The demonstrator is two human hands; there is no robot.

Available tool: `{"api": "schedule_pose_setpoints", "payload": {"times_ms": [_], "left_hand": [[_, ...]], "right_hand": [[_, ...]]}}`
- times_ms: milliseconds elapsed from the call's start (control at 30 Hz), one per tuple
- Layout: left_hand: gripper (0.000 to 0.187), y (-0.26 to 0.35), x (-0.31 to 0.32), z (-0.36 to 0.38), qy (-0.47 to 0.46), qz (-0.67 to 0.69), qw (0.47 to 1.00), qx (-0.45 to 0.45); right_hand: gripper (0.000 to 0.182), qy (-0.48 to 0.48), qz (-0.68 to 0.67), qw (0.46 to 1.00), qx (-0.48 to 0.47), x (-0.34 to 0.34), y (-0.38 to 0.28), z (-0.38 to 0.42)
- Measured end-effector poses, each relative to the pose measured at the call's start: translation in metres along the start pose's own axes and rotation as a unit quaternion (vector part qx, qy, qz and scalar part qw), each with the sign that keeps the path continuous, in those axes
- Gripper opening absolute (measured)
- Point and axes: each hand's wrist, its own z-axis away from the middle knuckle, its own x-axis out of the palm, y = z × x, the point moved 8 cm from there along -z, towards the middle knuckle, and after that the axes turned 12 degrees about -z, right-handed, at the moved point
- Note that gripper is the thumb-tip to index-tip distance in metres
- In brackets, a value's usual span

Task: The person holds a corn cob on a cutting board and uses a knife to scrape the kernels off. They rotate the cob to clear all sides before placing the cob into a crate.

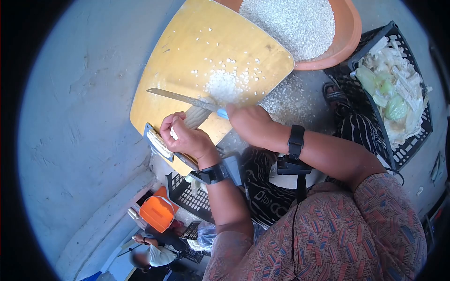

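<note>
Knife with long metal blade and light blue handle [182,98] crosses ridged, pale corn cob [196,116]

We have the knife in our right hand [244,120], the grip clenched round its handle, the blade pointing between nine and ten o'clock. Our left hand [188,138] grasps the cob with curled fingers, at ten o'clock from the middle of our view. Whether the blade touches the cob, we cannot tell. Beneath them lies our yellow, round-cornered bench [171,58], a loose heap of white kernels [222,85] on it at twelve o'clock. At one o'clock, just beside the bench, stands a round, terracotta-coloured tub [350,29] filled with more white kernels. Between two and three o'clock, a black, perforated plastic crate [415,144] holds pale husks [403,96]. Between seven and eight o'clock we see an orange bucket [157,214], and near seven another person [161,256] in a pale top.
</note>
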Motion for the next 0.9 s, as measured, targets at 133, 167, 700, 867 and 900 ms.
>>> {"api": "schedule_pose_setpoints", "payload": {"times_ms": [133,167,700,867,900], "left_hand": [[0.005,0.007,0.002,0.003,-0.002,-0.064,0.997,0.045],[0.005,0.006,0.001,0.003,0.002,-0.058,0.997,0.041],[0.005,0.003,0.007,0.008,-0.054,-0.005,0.998,0.025],[0.005,-0.011,-0.005,-0.001,-0.04,0.075,0.996,-0.03],[0.005,-0.012,-0.007,0.0,-0.038,0.074,0.996,-0.031]], "right_hand": [[0.016,0.007,-0.008,1.0,0.01,-0.003,-0.001,0.002],[0.016,0.0,-0.005,1.0,0.012,-0.003,-0.002,0.006],[0.013,0.045,-0.037,0.998,-0.014,0.004,0.012,-0.011],[0.017,-0.02,-0.073,0.994,0.079,0.003,0.013,0.006],[0.019,-0.017,-0.075,0.993,0.088,0.004,0.014,0.009]]}}
